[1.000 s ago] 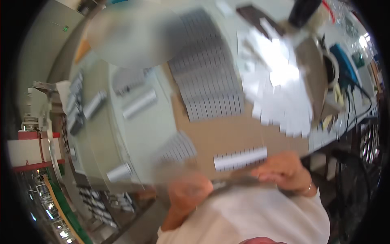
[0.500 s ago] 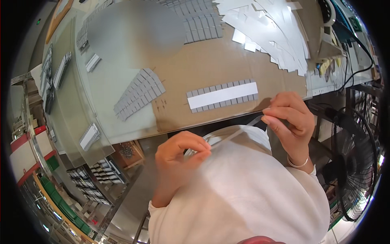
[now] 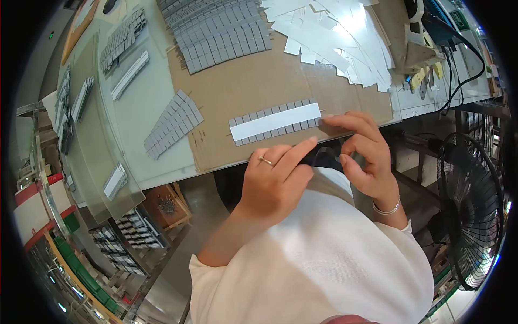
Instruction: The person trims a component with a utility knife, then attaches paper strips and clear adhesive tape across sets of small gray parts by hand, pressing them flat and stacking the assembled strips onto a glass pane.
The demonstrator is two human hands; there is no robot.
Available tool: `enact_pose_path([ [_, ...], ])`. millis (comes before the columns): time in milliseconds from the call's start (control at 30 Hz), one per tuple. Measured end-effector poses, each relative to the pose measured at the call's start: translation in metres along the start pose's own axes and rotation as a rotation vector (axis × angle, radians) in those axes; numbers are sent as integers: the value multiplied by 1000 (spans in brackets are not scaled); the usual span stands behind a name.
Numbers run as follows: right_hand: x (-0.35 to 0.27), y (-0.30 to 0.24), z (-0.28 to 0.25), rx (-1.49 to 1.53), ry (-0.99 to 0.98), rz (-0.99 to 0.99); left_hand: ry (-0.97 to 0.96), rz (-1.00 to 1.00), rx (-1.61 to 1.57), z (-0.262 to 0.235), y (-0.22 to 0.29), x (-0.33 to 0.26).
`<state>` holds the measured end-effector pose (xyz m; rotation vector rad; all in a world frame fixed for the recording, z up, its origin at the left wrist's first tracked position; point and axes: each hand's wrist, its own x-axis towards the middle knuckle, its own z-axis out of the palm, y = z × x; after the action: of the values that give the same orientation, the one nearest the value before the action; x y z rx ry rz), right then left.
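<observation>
A row of grey tiles with a white strip [image 3: 276, 123] along its middle lies on brown cardboard near the table's front edge. My right hand [image 3: 368, 154] is at its right end, index finger stretched toward the corner, thumb and bent fingers apart. My left hand [image 3: 278, 181], a ring on one finger, is just in front of the row with its fingers extended rightward. A faint thin translucent band [image 3: 325, 150] curves between the hands; what holds it is unclear. Left of the row lies a fan-shaped sheet of grey tiles [image 3: 174, 125].
Stacked grey tile sheets [image 3: 224, 40] lie at the back, beside a pile of white strips [image 3: 329, 38]. More tile pieces [image 3: 129, 75] rest on the left, near a clear glass sheet [image 3: 100, 146]. A black fan [image 3: 469, 210] stands at the right.
My left hand has moved up and right to the tile row, its pinch loosened. My right index finger has stretched toward the row's end. The band no longer runs taut between the hands.
</observation>
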<state>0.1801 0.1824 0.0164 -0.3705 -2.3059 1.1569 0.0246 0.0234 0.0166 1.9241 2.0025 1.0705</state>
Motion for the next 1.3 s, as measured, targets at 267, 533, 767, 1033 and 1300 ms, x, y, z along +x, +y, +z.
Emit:
enact_pose_path([
  [267, -4, 6, 0, -19, -86, -5, -25, -11, 193, 14, 0, 10],
  [533, -1, 5, 0, -10, -108, 6, -18, -17, 177, 13, -1, 9],
  [767, -2, -3, -3, -55, 137, 120, 288, -156, -296, -10, -2, -17],
  [1033, 23, -7, 25, -112, 281, 153, 423, -493, -259, -39, -17, -23],
  [1300, 36, -4, 35, -200, 181, 176, 350, -573, 21, -30, -30, -11],
])
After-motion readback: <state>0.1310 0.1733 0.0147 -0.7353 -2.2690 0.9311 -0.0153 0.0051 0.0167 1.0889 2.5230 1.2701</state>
